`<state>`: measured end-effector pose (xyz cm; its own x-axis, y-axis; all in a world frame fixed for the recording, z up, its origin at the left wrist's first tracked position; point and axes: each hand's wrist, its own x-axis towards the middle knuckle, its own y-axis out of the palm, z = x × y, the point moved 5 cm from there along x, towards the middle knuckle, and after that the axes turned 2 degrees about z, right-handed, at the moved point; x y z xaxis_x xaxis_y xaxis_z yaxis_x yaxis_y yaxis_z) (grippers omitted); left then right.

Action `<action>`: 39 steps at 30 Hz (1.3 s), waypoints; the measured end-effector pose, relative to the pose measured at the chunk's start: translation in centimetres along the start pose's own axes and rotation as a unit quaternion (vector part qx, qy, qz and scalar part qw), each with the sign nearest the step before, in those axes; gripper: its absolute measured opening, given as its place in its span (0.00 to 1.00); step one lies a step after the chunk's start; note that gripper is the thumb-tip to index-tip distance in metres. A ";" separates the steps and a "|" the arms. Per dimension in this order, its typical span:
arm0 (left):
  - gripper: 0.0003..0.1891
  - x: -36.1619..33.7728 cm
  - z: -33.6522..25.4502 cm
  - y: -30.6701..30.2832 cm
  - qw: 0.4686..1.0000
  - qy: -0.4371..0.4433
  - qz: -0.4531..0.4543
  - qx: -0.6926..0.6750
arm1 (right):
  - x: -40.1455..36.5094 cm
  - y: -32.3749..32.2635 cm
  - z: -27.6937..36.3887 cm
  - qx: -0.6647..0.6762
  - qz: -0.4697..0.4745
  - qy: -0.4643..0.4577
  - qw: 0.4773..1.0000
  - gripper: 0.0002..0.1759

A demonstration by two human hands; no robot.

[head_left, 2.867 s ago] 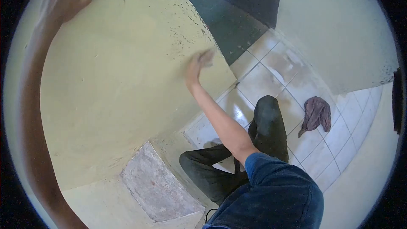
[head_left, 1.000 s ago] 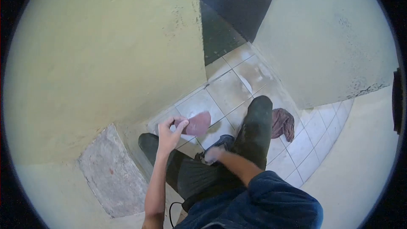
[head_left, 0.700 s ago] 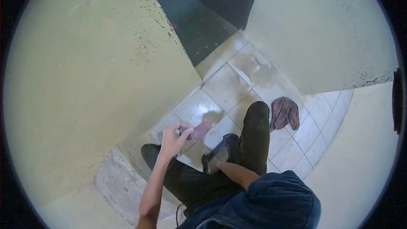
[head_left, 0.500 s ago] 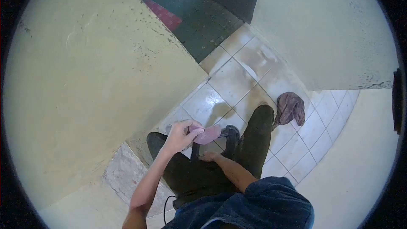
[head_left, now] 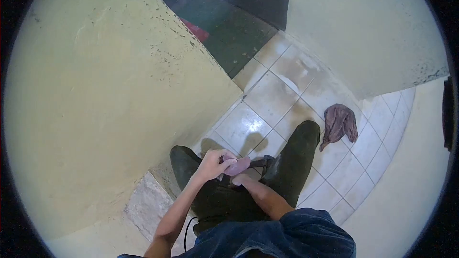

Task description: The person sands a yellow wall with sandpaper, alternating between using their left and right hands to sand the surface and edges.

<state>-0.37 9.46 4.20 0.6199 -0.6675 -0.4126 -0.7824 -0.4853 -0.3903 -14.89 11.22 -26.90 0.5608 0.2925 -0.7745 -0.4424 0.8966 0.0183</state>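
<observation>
A pinkish-purple flat piece (head_left: 238, 166), thin and curved, is pinched between the thumb and fingers of my left hand (head_left: 214, 164). Just below it, my right hand (head_left: 241, 180) sits close to the piece, between my knees, its fingers mostly hidden. Behind both hands is a dark frame-like object (head_left: 268, 162), partly covered by the piece and my hands.
A crumpled brownish-purple cloth (head_left: 340, 125) lies on the white tiled floor (head_left: 267, 96) beyond my right knee. A yellowish wall (head_left: 119, 91) stands at the left, a pale wall (head_left: 363, 28) at the right. A grey-white block (head_left: 149, 204) sits beside my left leg.
My left hand has moved slightly right and down with the pink piece. My right hand has come nearer to it. The dark frame-like object shows less, and the whole view has shifted a little.
</observation>
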 end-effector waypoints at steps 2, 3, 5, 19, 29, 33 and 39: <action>0.09 -1.0 -0.3 -0.3 0.999 0.019 0.009 0.036 | 0.6 -0.6 1.0 0.034 -0.033 -0.023 0.999 0.28; 0.08 -1.3 -0.3 -1.0 0.998 0.028 0.007 0.061 | 0.9 -1.2 1.6 0.075 -0.054 -0.045 0.995 0.28; 0.10 -1.8 0.3 -3.1 0.996 0.019 -0.019 0.086 | 0.7 -3.7 3.8 0.204 -0.081 -0.122 0.968 0.29; 0.13 -1.3 -19.6 -14.1 0.815 0.319 -0.125 0.468 | -20.9 -16.7 25.5 0.447 -0.147 -0.374 0.800 0.18; 0.33 2.8 -33.7 -26.1 0.363 0.196 -0.062 0.909 | -15.2 -18.1 41.6 0.267 -0.531 -0.493 0.636 0.26; 0.34 3.6 -34.0 -28.4 0.361 0.332 -0.058 0.870 | -14.3 -17.8 44.5 0.295 -0.518 -0.509 0.621 0.28; 0.37 3.3 -33.3 -27.3 0.361 0.219 -0.102 0.901 | -10.9 -17.0 43.6 0.367 -0.530 -0.496 0.582 0.33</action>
<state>21.05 1.72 40.95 0.2753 -0.9385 -0.2087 0.8302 0.3415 -0.4406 17.05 7.31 8.81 0.5362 -0.8321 0.1414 0.7334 0.5422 0.4100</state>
